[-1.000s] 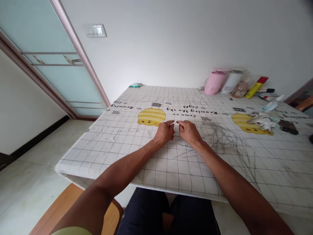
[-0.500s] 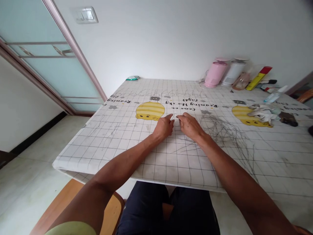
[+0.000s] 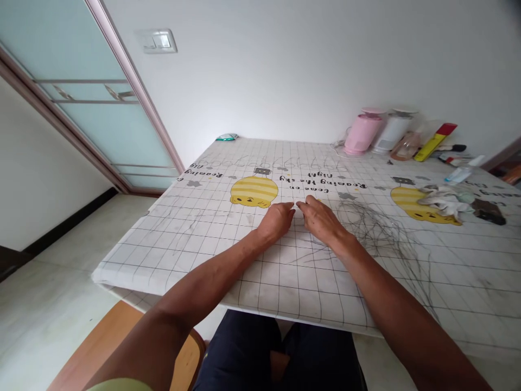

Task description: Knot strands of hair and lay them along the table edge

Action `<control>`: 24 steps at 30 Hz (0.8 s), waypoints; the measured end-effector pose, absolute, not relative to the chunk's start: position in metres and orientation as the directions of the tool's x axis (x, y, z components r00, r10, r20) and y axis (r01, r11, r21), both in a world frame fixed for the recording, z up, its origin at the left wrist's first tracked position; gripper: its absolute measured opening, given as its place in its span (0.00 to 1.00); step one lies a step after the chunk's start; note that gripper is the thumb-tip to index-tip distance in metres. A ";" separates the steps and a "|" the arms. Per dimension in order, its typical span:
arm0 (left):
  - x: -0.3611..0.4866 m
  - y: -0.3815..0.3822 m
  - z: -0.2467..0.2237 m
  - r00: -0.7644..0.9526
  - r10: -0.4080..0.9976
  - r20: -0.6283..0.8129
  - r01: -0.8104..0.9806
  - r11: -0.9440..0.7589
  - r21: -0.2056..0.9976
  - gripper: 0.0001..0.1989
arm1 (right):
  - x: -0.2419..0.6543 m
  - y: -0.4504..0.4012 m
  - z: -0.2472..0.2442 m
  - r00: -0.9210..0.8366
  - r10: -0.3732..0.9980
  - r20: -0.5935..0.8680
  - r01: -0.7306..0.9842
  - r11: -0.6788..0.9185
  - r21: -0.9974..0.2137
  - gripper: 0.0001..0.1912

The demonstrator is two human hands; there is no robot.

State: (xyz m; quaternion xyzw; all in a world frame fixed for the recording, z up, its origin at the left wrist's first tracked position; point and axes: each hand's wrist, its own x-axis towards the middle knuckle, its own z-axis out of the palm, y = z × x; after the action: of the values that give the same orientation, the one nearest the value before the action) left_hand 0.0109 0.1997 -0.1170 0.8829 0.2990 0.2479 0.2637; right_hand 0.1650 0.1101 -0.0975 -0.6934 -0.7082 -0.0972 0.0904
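Observation:
My left hand (image 3: 277, 221) and my right hand (image 3: 321, 219) meet fingertip to fingertip over the middle of the table, thumbs and forefingers pinched. Whatever lies between the fingertips is too fine to make out. Just right of my right hand spreads a loose tangle of thin dark wires (image 3: 376, 231), its strands trailing toward the front edge. Beyond both hands, a row of thin looped wire pieces (image 3: 268, 162) runs across the cloth. The tablecloth (image 3: 260, 282) is white with a black grid and yellow balloon prints.
At the back right stand a pink cylindrical device (image 3: 363, 133), a white one (image 3: 394, 132), and a yellow-red box (image 3: 435, 142). A crumpled cloth (image 3: 445, 201) and a clear bottle (image 3: 464, 169) lie on the right. A green-white packet (image 3: 227, 137) sits at the far left corner.
My fingertips have come slightly closer together, both hands still pinched. The whole view has shifted, so the table appears a little lower. The wires look unmoved on the cloth.

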 end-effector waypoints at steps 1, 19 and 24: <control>0.012 0.201 -0.118 0.701 0.644 0.307 0.424 -0.722 0.547 0.09 | 0.165 0.110 -0.098 -0.026 0.965 0.262 1.000 0.022 0.015 0.18; 0.007 0.208 -0.114 0.666 0.642 0.380 0.450 -0.751 0.483 0.17 | 0.172 0.125 -0.123 0.204 0.918 0.340 0.801 0.043 -0.597 0.15; 0.006 0.207 -0.112 0.649 0.686 0.329 0.352 -0.654 0.669 0.19 | 0.173 0.126 -0.122 0.209 0.873 0.440 0.843 0.068 -0.534 0.12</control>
State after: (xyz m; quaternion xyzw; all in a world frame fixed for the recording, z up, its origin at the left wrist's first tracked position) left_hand 0.0057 0.2074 -0.1121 0.8616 0.3011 0.2912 0.2866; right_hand 0.1727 0.1265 -0.1221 -0.6825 -0.6285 0.0206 0.3725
